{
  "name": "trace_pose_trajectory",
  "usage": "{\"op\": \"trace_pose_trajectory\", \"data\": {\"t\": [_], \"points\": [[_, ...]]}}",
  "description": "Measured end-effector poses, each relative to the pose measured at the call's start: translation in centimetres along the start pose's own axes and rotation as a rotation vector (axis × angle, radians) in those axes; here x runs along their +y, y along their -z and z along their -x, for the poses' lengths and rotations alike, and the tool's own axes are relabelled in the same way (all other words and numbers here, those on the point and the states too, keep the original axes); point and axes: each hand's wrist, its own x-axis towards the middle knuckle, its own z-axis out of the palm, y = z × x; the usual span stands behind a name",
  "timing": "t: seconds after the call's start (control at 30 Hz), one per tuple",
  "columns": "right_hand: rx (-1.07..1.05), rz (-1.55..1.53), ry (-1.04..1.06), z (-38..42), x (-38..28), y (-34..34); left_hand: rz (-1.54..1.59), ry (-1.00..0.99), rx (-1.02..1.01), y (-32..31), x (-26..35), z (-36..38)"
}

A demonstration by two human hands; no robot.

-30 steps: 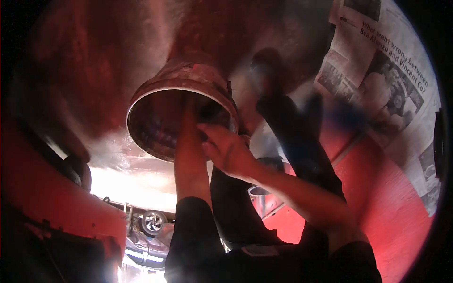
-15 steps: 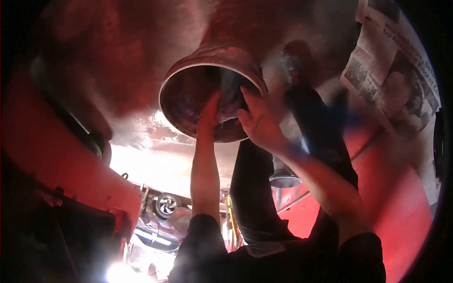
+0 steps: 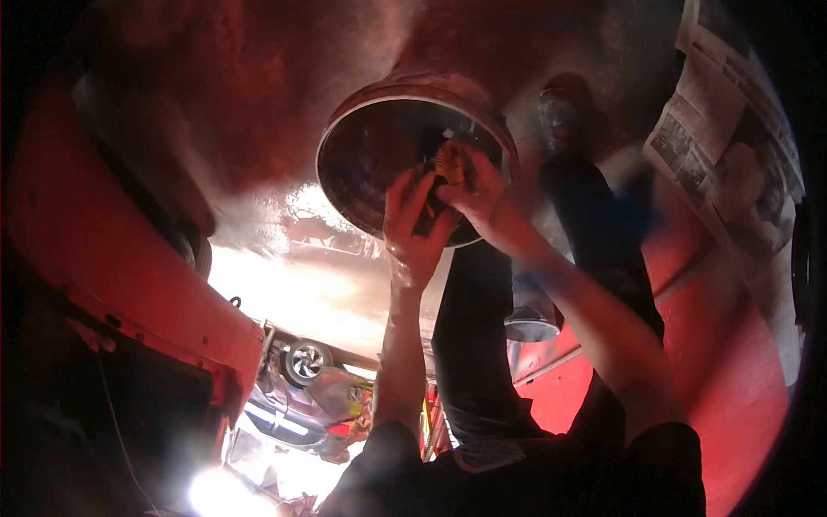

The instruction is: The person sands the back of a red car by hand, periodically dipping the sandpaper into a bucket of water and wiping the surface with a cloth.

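Observation:
A wide round bucket [image 3: 366, 142] with a dark inside stands on the floor in front of me, its mouth toward me. Both hands are over its opening. My right hand [image 3: 491, 198] pinches a small ridged, yellowish-brown piece [image 3: 449, 164] between thumb and fingers. Close beside it, my left hand [image 3: 413, 228] has its fingers and thumb bent around a dark gap; I cannot tell what is in them. The fingertips of the two hands nearly meet near the yellowish-brown piece.
Red panels curve along the left [image 3: 129, 284] and the right [image 3: 724, 345]. Newspaper sheets [image 3: 732, 164] cover the upper right. A smaller container [image 3: 531, 329] stands behind my legs [image 3: 469, 327]. A car wheel [image 3: 306, 362] and a bright lamp [image 3: 228, 493] show at lower left.
Both hands have come up from inside the bucket and closed together over its mouth. The yellowish-brown piece now shows in my right hand. The view has shifted slightly.

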Motion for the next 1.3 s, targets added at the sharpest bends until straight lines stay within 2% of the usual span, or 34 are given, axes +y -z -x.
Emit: {"op": "trace_pose_trajectory", "data": {"t": [0.03,0.07,0.13,0.2,0.27,0.4,0.47,0.5,0.53,0.57,0.6,0.63,0.7,0.73,0.77,0.83,0.87,0.93,1.0,1.03,1.07,1.1,1.17,1.2,1.23,1.3], "points": [[-0.019,-0.115,-0.039,-0.2,0.1,0.1,0.001,0.001,0.002,0.0,0.1,0.5],[-0.015,0.144,0.117,-0.3,-0.4,0.5,0.040,0.002,0.079,0.0,0.1,1.0],[-0.046,0.145,0.078,0.0,-1.7,1.3,0.076,0.005,0.158,-0.5,-0.6,1.6],[-0.077,0.144,0.041,0.0,-1.8,1.0,0.626,0.268,0.254,-1.3,-1.5,1.9],[0.021,-0.154,0.073,-0.5,-1.1,0.3,0.657,0.303,0.235,-1.5,-1.3,2.3],[0.128,-0.161,0.230,-0.9,-1.3,0.6,0.689,0.319,0.189,-1.5,-1.5,2.7],[-0.052,0.539,0.345,0.0,-2.4,2.0,0.762,0.336,0.181,-1.1,-2.1,2.4],[-0.052,0.537,0.343,0.2,-2.4,1.8,0.836,0.352,0.172,-0.7,-2.4,2.2],[-0.097,0.649,0.379,0.3,-2.4,1.4,0.834,0.354,0.171,-0.3,-2.8,2.0],[-0.142,0.762,0.417,0.5,-2.5,1.2,0.976,0.369,0.108,0.3,-3.0,1.8],[-0.147,0.721,0.287,0.9,-2.5,1.2,1.117,0.382,0.043,0.8,-3.2,1.7],[-0.148,0.721,0.288,0.9,-2.5,1.3,1.117,0.381,0.045,1.4,-3.4,1.5],[-0.245,0.613,0.314,0.7,-2.7,1.5,1.096,0.385,-0.143,2.5,-3.5,1.0],[-0.245,0.614,0.315,0.5,-2.9,1.7,1.096,0.384,-0.143,2.6,-4.1,0.6],[-0.314,0.685,0.091,0.2,-3.6,1.8,1.123,0.456,-0.152,2.5,-5.2,0.0],[-0.381,0.754,-0.133,-0.1,-4.4,1.7,1.154,0.526,-0.159,1.7,-7.2,-0.5],[-0.199,0.557,-0.107,-0.1,-4.6,1.4,1.149,0.558,-0.116,1.1,-8.3,-0.5],[0.084,0.220,0.151,-0.6,-2.3,1.0,1.145,0.589,-0.079,0.1,-8.0,-0.8],[0.066,0.189,0.180,0.0,-2.4,0.1,1.320,0.592,0.073,-0.8,-5.2,-0.4],[0.044,0.161,0.218,0.5,-2.7,-0.6,1.316,0.596,0.074,-1.1,-4.4,0.1],[-0.021,0.281,0.068,1.4,-4.1,-1.0,1.274,0.590,0.063,-1.4,-3.6,0.4],[-0.020,0.282,0.073,1.3,-4.0,-0.6,1.234,0.582,0.051,-1.8,-3.1,0.6],[-0.248,0.136,-0.036,1.2,-3.4,0.5,1.250,0.559,0.060,-2.5,-4.1,0.3],[-0.246,-0.159,-0.140,1.1,-2.3,0.4,0.671,0.381,0.050,-2.7,-7.1,0.1],[-0.219,-0.452,-0.245,1.1,-1.3,0.3,0.507,0.438,0.072,-3.3,-10.5,-0.7],[-0.057,0.521,0.223,0.9,-1.3,1.2,0.185,0.568,0.089,-4.6,-17.1,-2.2]]}}
